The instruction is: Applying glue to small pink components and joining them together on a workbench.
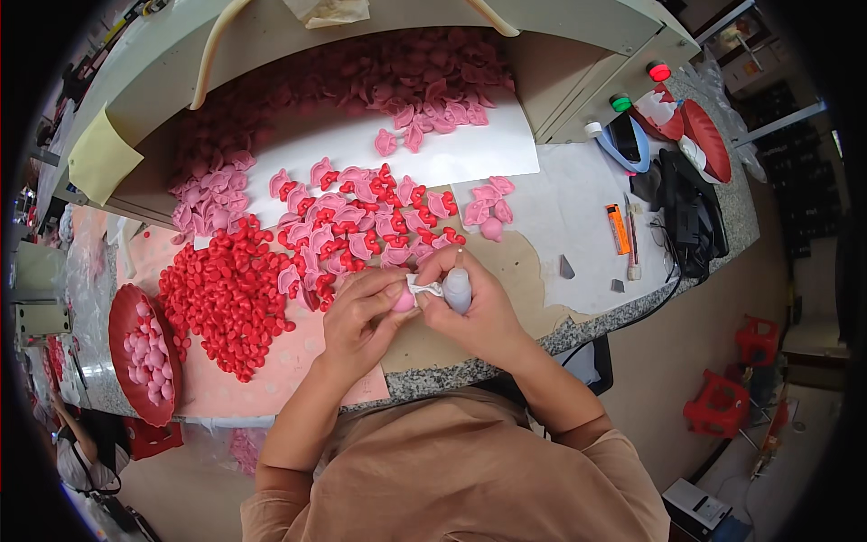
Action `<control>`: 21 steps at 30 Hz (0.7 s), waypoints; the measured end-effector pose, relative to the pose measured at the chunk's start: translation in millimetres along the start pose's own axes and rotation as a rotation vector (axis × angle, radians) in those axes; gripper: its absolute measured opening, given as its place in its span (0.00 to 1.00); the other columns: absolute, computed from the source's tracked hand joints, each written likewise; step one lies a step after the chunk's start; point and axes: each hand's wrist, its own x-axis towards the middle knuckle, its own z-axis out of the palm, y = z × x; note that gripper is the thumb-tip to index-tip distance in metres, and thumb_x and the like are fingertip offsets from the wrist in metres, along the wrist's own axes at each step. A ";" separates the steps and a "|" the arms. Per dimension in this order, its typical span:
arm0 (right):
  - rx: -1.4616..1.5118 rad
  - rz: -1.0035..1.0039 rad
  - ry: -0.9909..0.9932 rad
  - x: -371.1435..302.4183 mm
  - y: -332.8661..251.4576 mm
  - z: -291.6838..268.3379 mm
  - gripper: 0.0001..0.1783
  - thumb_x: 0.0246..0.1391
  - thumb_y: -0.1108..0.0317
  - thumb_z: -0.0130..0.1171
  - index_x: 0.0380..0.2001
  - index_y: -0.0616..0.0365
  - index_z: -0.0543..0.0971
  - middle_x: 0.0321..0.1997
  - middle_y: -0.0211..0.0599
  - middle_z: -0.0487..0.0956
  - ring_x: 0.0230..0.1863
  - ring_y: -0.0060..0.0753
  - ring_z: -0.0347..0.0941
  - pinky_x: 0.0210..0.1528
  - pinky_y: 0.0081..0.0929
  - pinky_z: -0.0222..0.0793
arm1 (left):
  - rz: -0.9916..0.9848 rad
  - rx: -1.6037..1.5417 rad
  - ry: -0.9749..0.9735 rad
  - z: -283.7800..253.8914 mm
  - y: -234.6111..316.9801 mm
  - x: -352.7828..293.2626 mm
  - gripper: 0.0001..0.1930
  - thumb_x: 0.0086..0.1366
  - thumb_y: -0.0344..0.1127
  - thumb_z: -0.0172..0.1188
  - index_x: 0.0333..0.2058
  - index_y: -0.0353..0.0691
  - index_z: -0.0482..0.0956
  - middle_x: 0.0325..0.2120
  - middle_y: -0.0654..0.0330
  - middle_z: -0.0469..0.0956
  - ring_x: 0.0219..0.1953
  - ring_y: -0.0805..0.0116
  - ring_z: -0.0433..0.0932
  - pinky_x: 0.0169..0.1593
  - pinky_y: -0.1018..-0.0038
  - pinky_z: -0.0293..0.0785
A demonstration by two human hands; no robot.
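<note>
Between the fingertips of my left hand [357, 316] is a rounded pink piece [404, 300]. My right hand [483, 316] is closed around a small translucent squeeze bottle [458, 291] with a thin tip pointing away from me. A crumpled white tissue [424, 287] shows between the two hands, at the right fingers and against the pink piece. Just beyond my hands lie many pink moulded pieces [348, 215], a number with small red parts attached. To the left is a heap of small glossy red pieces [230, 298].
A red dish [122, 361] of pink balls stands at the left edge. More pink pieces [424, 72] fill the recess of the grey cabinet [578, 27]. At right are an orange box [618, 229], a blue-rimmed container [623, 140], a black bag [691, 217] and red dishes [709, 140].
</note>
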 end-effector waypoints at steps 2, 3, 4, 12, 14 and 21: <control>0.063 0.102 0.010 -2.2 -1.0 1.2 0.08 0.50 0.79 0.51 0.33 0.59 0.67 0.33 0.29 0.68 0.30 0.17 0.68 0.31 0.17 0.68 | -0.006 -0.002 -0.009 0.5 0.8 0.6 0.19 0.48 0.22 0.66 0.38 0.40 0.68 0.38 0.51 0.76 0.36 0.57 0.77 0.39 0.67 0.71; 0.126 0.199 0.019 -2.7 -1.4 1.8 0.07 0.50 0.79 0.51 0.33 0.58 0.67 0.33 0.29 0.68 0.30 0.17 0.68 0.31 0.17 0.68 | -0.008 -0.001 -0.016 0.7 1.2 1.0 0.19 0.48 0.22 0.65 0.38 0.40 0.68 0.38 0.51 0.76 0.36 0.57 0.77 0.39 0.68 0.71; 0.126 0.197 0.019 -2.2 -2.6 0.8 0.07 0.50 0.79 0.51 0.33 0.58 0.67 0.33 0.29 0.68 0.30 0.17 0.68 0.31 0.17 0.68 | -0.006 0.001 -0.016 1.7 1.7 0.8 0.19 0.48 0.22 0.65 0.38 0.40 0.68 0.38 0.51 0.76 0.36 0.57 0.77 0.39 0.68 0.71; 0.246 0.170 0.036 -1.1 6.6 1.6 0.07 0.50 0.80 0.50 0.33 0.59 0.66 0.33 0.30 0.68 0.31 0.18 0.70 0.30 0.21 0.73 | -0.034 -0.004 -0.005 3.7 -1.5 0.9 0.20 0.49 0.23 0.65 0.40 0.40 0.68 0.38 0.52 0.76 0.38 0.59 0.76 0.39 0.68 0.72; 0.278 0.206 0.035 0.2 -2.3 1.2 0.08 0.51 0.80 0.50 0.34 0.59 0.66 0.32 0.31 0.69 0.30 0.19 0.70 0.31 0.21 0.72 | -0.070 -0.050 -0.026 2.9 -3.0 -3.2 0.20 0.49 0.22 0.64 0.41 0.40 0.68 0.39 0.51 0.75 0.39 0.59 0.76 0.40 0.68 0.72; 0.483 0.258 0.253 -2.0 11.2 -20.3 0.06 0.53 0.77 0.51 0.35 0.59 0.67 0.34 0.34 0.71 0.27 0.20 0.70 0.29 0.18 0.69 | -0.329 -0.486 0.015 8.1 1.4 -8.1 0.21 0.52 0.16 0.60 0.41 0.40 0.63 0.46 0.47 0.69 0.50 0.58 0.71 0.50 0.67 0.71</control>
